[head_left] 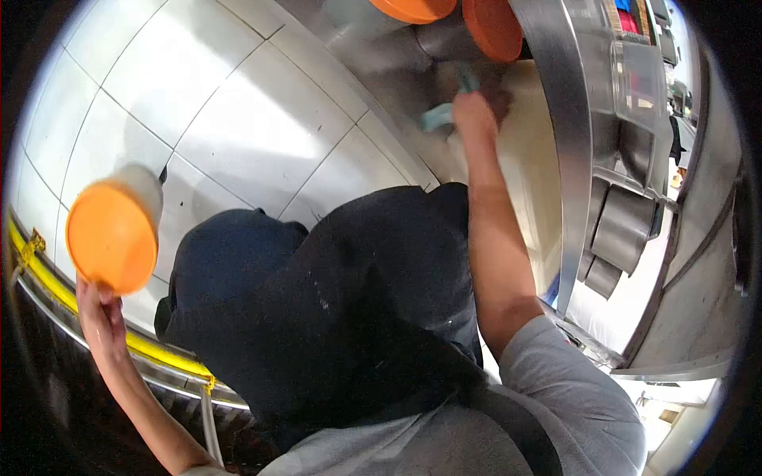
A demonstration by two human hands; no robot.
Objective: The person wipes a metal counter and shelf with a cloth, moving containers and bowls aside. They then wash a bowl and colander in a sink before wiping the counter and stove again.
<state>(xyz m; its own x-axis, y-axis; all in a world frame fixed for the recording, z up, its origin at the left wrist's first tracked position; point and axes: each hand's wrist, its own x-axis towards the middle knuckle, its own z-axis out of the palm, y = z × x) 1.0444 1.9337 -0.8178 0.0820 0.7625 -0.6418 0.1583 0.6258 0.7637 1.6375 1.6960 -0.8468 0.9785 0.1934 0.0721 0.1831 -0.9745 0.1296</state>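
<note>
On the left side, my left hand [101, 308] grips the rim of a tub with an orange lid [113, 236], held above the tiled floor with the lid facing me. My right hand [479, 115] reaches onto a low metal shelf [444, 79] under the counter, closed on a pale blue-green cloth [438, 117] that lies against the shelf surface. Part of the cloth is hidden by the fingers. Just beyond that hand stand containers with orange lids, one upright-looking [492, 28] and another [414, 8] at the top edge.
A metal counter edge [575, 119] curves above the shelf on the right. Beyond it are metal pots [623, 226] and clear plastic containers [637, 75]. A yellow pipe [163, 355] and metal rails run along the lower left. White tiles [262, 119] cover the floor.
</note>
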